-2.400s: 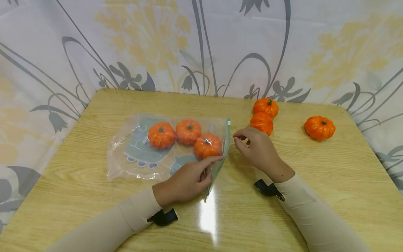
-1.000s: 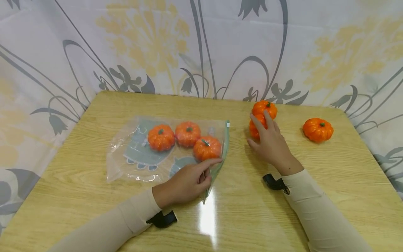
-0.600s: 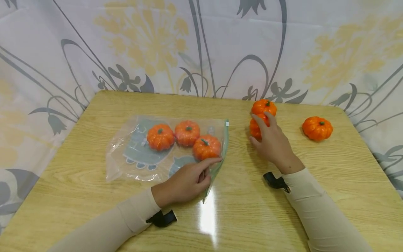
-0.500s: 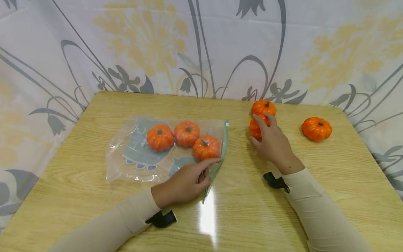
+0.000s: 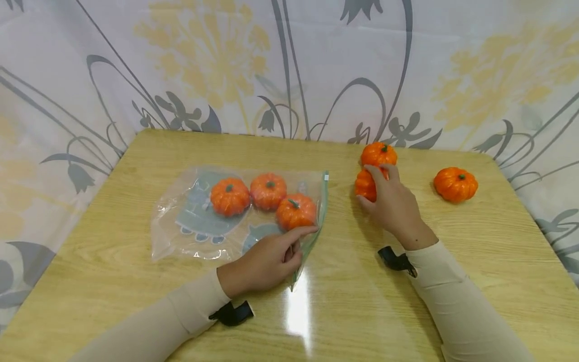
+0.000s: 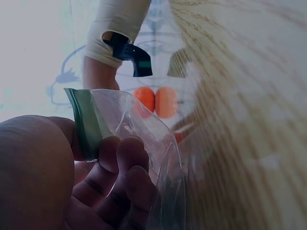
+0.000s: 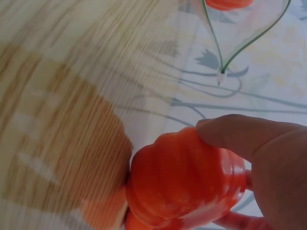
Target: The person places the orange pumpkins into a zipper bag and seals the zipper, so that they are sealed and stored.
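A clear zip bag with a green zip edge lies on the table, its mouth facing right. Inside it sit three small orange pumpkins. My left hand pinches the bag's near mouth edge between thumb and fingers; the left wrist view shows the green strip in that grip. To the right, my right hand grips a small pumpkin with the thumb on one side and fingers on the other. The bag's mouth gapes in the right wrist view. Part of the gripped pumpkin is hidden behind my fingers.
Another pumpkin stands just behind the gripped one. One more pumpkin lies farther right. The wooden table ends at a flower-patterned cloth along the back.
My right hand has gone from beside the bag's mouth to the nearer of the two stacked-looking pumpkins, closed round it and shifted it slightly left. My left hand has stayed on the bag.
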{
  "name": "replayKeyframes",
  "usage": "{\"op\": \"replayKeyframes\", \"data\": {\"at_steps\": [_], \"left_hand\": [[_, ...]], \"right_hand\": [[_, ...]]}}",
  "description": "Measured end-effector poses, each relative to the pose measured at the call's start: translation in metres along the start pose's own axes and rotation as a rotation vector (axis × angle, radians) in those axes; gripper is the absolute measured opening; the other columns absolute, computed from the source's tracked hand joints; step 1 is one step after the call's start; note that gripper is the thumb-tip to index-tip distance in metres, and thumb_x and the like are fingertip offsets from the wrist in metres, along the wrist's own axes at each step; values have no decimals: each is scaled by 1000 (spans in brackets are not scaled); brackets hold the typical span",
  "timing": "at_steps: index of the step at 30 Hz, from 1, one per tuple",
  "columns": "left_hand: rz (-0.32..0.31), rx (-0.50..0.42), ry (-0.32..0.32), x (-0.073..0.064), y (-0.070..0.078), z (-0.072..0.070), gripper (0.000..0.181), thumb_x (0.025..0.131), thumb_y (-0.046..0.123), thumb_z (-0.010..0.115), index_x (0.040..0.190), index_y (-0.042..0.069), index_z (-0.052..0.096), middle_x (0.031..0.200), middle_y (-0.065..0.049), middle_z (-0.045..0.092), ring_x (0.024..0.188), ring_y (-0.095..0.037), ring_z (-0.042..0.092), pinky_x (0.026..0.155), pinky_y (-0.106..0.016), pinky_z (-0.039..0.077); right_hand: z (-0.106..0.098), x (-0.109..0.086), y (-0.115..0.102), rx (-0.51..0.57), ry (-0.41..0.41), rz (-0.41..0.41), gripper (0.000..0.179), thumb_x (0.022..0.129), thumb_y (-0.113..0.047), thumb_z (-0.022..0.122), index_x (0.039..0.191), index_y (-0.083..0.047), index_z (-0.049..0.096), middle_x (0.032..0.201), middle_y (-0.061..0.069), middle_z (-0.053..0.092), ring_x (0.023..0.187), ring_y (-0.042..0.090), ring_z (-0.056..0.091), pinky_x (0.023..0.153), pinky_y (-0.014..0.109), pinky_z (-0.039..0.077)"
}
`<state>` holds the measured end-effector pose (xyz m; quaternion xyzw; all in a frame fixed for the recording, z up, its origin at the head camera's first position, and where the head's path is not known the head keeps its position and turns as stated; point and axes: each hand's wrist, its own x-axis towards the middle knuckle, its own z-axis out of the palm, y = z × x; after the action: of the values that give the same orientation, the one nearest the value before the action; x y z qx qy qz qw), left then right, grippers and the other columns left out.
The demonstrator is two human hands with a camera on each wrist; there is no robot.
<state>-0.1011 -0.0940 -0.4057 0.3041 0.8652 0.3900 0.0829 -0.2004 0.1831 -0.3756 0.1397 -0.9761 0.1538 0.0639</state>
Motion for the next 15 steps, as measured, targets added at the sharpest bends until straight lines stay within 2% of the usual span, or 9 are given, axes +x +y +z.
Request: {"op": "replayKeyframes", "data": {"at_steps": [4, 10, 15], "left_hand": [[-1, -5, 0, 0, 0, 0, 53, 98, 8, 50, 150, 17, 44, 78, 8, 54, 60, -1, 43, 56, -18, 41], [4, 1, -6, 0, -1, -1, 54, 98, 8, 50, 150, 16, 44, 78, 8, 54, 60, 0, 43, 56, -18, 41], [10, 3, -8, 1, -1, -1, 53, 98, 8, 50, 150, 16, 44, 77, 9, 53, 59, 0, 42, 56, -18, 40]], "right_hand": [[1, 1, -1, 12, -25, 20, 68, 89, -27, 72, 145, -6, 41, 145, 28, 35, 83, 45, 63, 66, 55, 55], [3, 1, -3, 66, -70, 50, 69, 88, -26, 73, 142, -5, 36, 141, 28, 38, 96, 47, 62, 79, 60, 54], [2, 0, -5, 122, -76, 48, 69, 89, -27, 73, 141, -5, 34, 139, 29, 38, 99, 50, 60, 84, 62, 52]]}}
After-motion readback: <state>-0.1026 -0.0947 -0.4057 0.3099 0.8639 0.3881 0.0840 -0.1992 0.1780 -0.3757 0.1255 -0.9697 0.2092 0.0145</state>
